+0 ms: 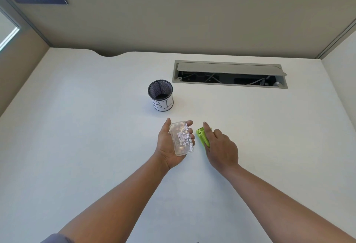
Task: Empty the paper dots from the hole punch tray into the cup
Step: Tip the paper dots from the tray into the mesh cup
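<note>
The left hand (169,144) lies palm up above the desk (86,127), fingers loosely curled around a clear tray (182,139) that rests flat in the palm with a heap of paper dots (184,136) inside it. The right hand (221,148) rests on the green hole punch (201,136), just beside the tray at its three o'clock; the forefinger lies along the top, but whether the fingers close around the body cannot be told.

The black mesh cup (160,95) stands upright at about eleven o'clock from the tray, near it, its mouth open.

The step in hand seems to be carrying the tray to the cup. It probably goes best with the tray kept level on the way, since the dots are light and loose. Over the mouth, one short end should drop low inside the rim before tilting, and the tilt should be slow, with a light tap for dots that cling. The mesh wall may let some slip through.
</note>
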`<state>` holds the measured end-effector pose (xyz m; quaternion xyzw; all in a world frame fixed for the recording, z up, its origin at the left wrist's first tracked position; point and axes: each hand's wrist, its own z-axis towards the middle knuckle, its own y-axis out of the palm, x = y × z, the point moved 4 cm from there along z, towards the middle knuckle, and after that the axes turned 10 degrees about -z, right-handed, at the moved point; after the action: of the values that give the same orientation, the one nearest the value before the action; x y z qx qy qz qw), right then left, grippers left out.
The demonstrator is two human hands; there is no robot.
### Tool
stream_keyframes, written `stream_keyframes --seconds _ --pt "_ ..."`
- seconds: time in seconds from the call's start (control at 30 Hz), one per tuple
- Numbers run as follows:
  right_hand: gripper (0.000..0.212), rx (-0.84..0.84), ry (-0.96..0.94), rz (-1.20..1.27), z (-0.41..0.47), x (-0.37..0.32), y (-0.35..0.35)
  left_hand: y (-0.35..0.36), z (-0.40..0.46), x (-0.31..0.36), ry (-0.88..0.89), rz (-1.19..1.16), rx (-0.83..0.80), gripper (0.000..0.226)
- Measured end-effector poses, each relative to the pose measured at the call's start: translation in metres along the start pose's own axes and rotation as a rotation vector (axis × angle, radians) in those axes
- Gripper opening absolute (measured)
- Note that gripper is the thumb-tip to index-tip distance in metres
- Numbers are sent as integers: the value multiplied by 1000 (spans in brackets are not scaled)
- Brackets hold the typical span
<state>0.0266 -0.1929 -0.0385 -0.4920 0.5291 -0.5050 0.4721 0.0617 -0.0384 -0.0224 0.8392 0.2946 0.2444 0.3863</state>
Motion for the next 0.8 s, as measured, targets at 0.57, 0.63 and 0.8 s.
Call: stream_keyframes --seconds 0.57,0.63,0.8 --pt "71 -22 47 18 6 0 18 1 7 2 -8 0 20 68" --pt "75 -20 73 75 5 1 15 3 6 3 -7 2 19 69" --pt "79 70 84 210 3 4 -5 9 4 3 -9 -1 9 67"
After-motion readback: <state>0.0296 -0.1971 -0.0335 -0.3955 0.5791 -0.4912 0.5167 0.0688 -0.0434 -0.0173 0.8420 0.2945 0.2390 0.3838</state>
